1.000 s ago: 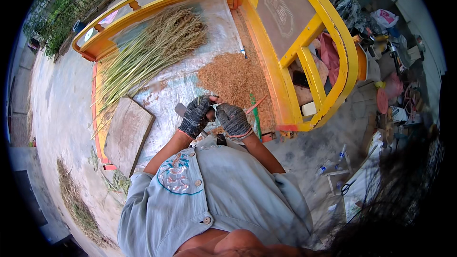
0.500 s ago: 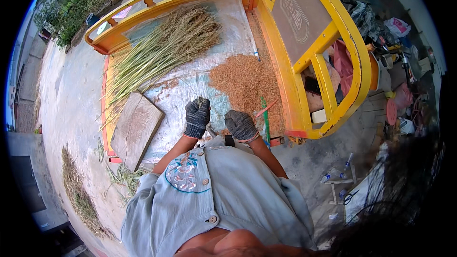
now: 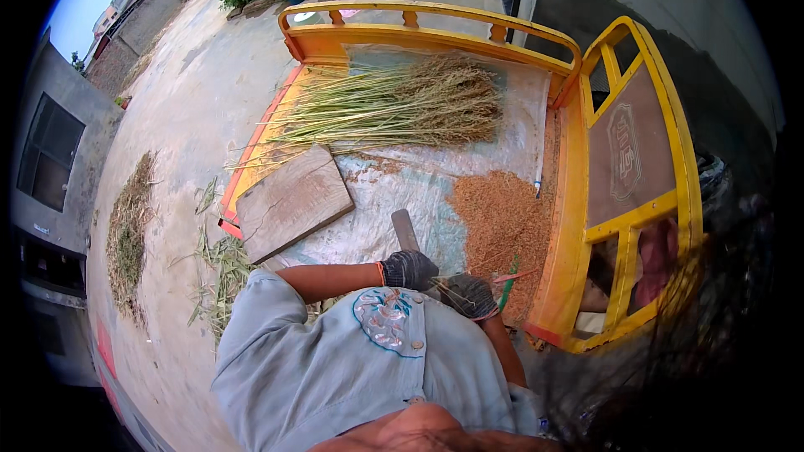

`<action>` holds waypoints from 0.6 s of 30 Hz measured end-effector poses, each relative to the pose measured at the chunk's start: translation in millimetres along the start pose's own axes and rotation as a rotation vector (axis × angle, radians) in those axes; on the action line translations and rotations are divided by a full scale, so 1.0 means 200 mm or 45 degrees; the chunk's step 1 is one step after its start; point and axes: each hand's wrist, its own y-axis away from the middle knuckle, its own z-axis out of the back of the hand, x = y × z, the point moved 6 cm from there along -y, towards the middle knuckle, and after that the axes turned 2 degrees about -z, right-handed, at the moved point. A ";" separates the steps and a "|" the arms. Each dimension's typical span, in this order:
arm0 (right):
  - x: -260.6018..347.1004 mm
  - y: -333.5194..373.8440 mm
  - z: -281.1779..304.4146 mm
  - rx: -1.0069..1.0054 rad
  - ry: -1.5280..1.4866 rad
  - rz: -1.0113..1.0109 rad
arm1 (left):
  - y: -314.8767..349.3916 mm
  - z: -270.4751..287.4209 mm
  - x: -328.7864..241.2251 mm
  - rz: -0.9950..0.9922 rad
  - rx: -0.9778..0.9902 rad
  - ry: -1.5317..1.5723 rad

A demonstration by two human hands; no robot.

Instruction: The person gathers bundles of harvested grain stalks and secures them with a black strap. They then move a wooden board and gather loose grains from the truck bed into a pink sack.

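Both my hands wear dark grey knit gloves and are close together in front of my shirt. My left hand (image 3: 409, 269) is closed, and a flat, blunt-ended grey-brown blade-like tool (image 3: 404, 230) sticks out from it over the sheet. Just to its right, my right hand (image 3: 469, 295) is closed on a few thin dry stalks (image 3: 442, 287), whose ends show between the hands. Beyond them a heap of reddish-brown grain (image 3: 507, 222) lies on the pale plastic sheet (image 3: 381, 234). Farther off is a bundle of green stalks with seed heads (image 3: 394, 105).
The sheet lines a yellow cart bed with a railing (image 3: 452, 19) at the back and a panelled frame (image 3: 624, 155) on the right. A wooden board (image 3: 293, 201) lies at the left edge. Stripped leaves (image 3: 222, 280) and a strip of dry straw (image 3: 130, 234) are on the concrete.
The view has swung left. My hands have come together near my shirt, the left forearm now lying across. The blade-like tool now shows at my left hand, and stalks at my right.
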 end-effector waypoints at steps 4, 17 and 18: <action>0.09 0.05 -0.12 0.237 -0.283 0.005 | 0.19 0.05 -0.05 -0.093 0.052 -0.031; 0.22 0.19 0.15 0.144 -0.470 0.074 | 0.34 0.01 0.00 0.129 0.196 0.021; 0.19 0.30 0.20 -0.095 -0.166 0.220 | 0.35 0.01 0.00 0.045 0.130 -0.007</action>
